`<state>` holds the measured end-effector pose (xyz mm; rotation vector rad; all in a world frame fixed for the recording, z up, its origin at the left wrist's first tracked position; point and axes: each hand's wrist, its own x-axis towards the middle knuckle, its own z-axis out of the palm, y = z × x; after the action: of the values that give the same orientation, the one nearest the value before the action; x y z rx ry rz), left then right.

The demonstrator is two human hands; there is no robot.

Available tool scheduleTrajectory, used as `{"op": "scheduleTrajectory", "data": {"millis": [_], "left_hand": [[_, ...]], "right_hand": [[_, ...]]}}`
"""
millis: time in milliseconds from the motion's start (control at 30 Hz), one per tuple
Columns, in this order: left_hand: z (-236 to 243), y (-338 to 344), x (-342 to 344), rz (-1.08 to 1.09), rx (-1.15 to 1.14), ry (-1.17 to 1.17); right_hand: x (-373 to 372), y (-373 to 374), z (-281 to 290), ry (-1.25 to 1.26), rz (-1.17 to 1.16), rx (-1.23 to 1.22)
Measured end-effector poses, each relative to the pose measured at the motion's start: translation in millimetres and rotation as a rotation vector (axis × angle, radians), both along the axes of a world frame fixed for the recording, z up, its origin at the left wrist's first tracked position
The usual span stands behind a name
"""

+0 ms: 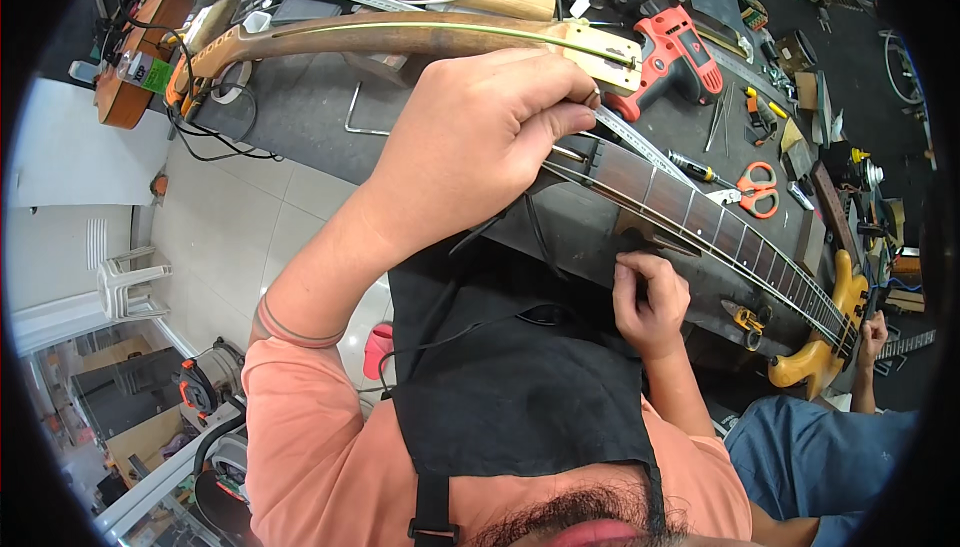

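A bass guitar lies across the bench, its dark fretted fingerboard (690,202) running to a yellow-brown wooden body (835,337) at the right. Over its headstock end my left hand (485,142) is closed, thumb and forefinger pinched together; anything between them is too small to name. The hand hides most of the headstock, and strings run out from beneath it. Nearer me and to the right, my right hand (652,299) is closed with curled fingers, just below the neck. What it may hold is hidden. A brown wooden piece (645,230) is under the neck, beside that hand.
Behind my left hand lies a long wooden neck (400,35). A red power polisher (675,57), orange-handled scissors (757,192), a screwdriver (700,169) and a steel ruler (640,142) are on the bench. Another person's hand (873,335) is beside the bass body.
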<state>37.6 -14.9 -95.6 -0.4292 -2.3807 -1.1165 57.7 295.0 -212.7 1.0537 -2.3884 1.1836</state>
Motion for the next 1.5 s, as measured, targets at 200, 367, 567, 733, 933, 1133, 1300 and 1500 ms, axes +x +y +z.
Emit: {"op": "scheduleTrajectory", "data": {"millis": [200,367,567,733,933,1133,1300,1500], "left_hand": [[-0.2,-4.0,-2.2,-0.044,0.012,-0.008],[-3.5,-4.4,-2.5,-0.072,0.02,0.028],[-5.1,-5.8,1.4,-0.106,-0.038,0.111],[-12.3,-6.7,3.5,-0.123,-0.062,0.184],[-12.8,-7.4,5.3,-0.111,-0.056,0.165],[-10.6,-0.9,0.5,-0.062,-0.047,0.11],[-6.0,-0.4,-5.5,-0.058,0.013,0.034],[6.2,7.4,-1.9,0.048,0.038,-0.142]], "right_hand": [[-1.2,-1.1,0.1,0.018,-0.007,0.026],[-2.0,-1.8,-1.0,0.032,-0.01,0.03],[-1.1,-1.8,-0.1,0.015,-0.017,0.04],[-2.5,-2.9,-0.4,0.029,-0.008,0.021],[-1.9,-3.3,1.6,0.008,-0.013,0.038],[-1.4,-1.7,2.8,-0.019,0.015,0.061],[-1.2,-2.6,0.3,0.0,-0.007,0.055],[-2.4,-5.3,-1.0,0.015,-0.02,0.047]]}}
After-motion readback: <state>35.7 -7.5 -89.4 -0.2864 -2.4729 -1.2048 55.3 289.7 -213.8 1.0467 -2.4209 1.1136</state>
